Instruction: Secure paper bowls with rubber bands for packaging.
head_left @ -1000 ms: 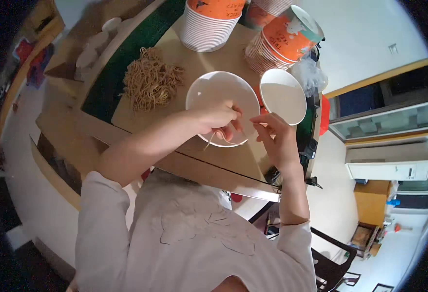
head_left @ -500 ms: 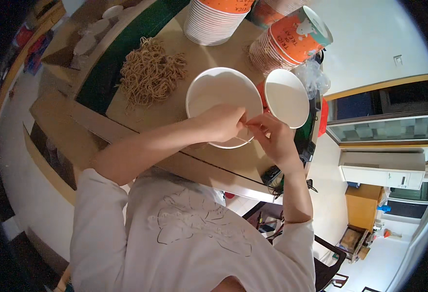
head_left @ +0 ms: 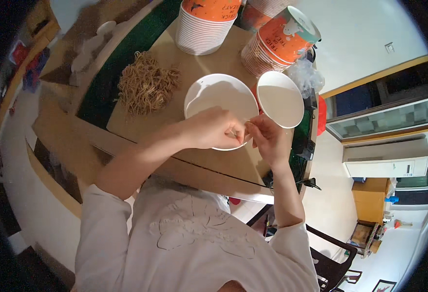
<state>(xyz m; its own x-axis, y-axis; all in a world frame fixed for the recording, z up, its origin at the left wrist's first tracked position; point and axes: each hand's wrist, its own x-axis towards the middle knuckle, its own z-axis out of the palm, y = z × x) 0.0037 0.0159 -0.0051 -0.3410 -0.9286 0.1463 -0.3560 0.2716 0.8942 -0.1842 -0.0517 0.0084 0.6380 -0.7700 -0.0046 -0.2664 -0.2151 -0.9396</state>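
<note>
My left hand (head_left: 218, 129) and right hand (head_left: 270, 138) meet fingertip to fingertip over the near right rim of a white paper bucket (head_left: 221, 92). Both hands are closed in a pinch on a thin tan strand of twine, mostly hidden by the fingers now. The bucket stands open side up, and my left wrist crosses its near side. Touching or very close to its right side, a second white paper bucket (head_left: 281, 100) leans with its mouth toward me. A loose heap of tan twine (head_left: 148, 85) lies to the left of the buckets.
Behind stand a stack of orange and white paper buckets (head_left: 204, 34) and a tilted stack (head_left: 279, 41) with an orange and green printed one. A clear plastic bag (head_left: 305, 77) sits at the right edge of the brown tabletop (head_left: 171, 46). A dark chair (head_left: 333, 253) is at lower right.
My left hand has turned and its fingers have curled inward, close against my right hand. The strand visible between them earlier is now mostly hidden. The whole view has shifted slightly.
</note>
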